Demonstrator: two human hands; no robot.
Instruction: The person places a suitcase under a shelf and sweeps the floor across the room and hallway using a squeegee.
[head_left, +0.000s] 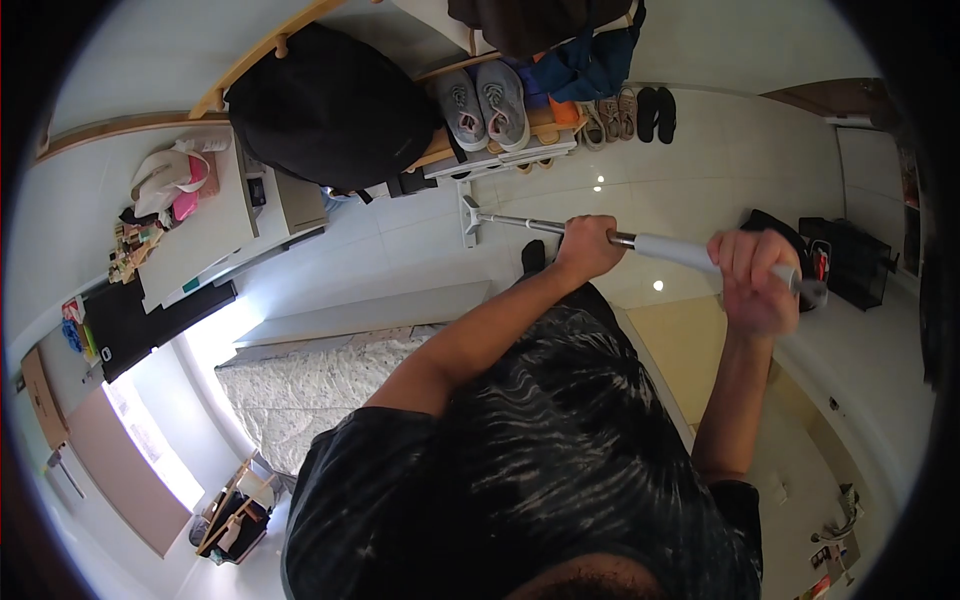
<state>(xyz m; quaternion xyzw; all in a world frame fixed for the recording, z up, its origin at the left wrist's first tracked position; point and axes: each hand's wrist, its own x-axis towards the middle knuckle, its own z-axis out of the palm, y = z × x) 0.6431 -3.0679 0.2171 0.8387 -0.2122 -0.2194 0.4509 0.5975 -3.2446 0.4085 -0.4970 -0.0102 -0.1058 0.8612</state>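
A long mop point(675, 250) runs across the upper middle, with a metal pole and a thick light-grey grip section. My left hand point(590, 247) is closed around the metal pole just below the grip. Near the top end of the handle, my right hand point(757, 280) is wrapped round the grey grip. The flat mop head point(469, 220) rests on the shiny tiled floor point(420, 235), beside the shoe rack.
Grey sneakers point(482, 108) stand on a wooden rack beside a large black bag point(325, 110). Black slippers point(656, 114) lie on the floor by the wall. A bed point(320, 385) is at the left, a white cabinet point(205, 240) beyond it, and a black crate point(850, 262) at the right.
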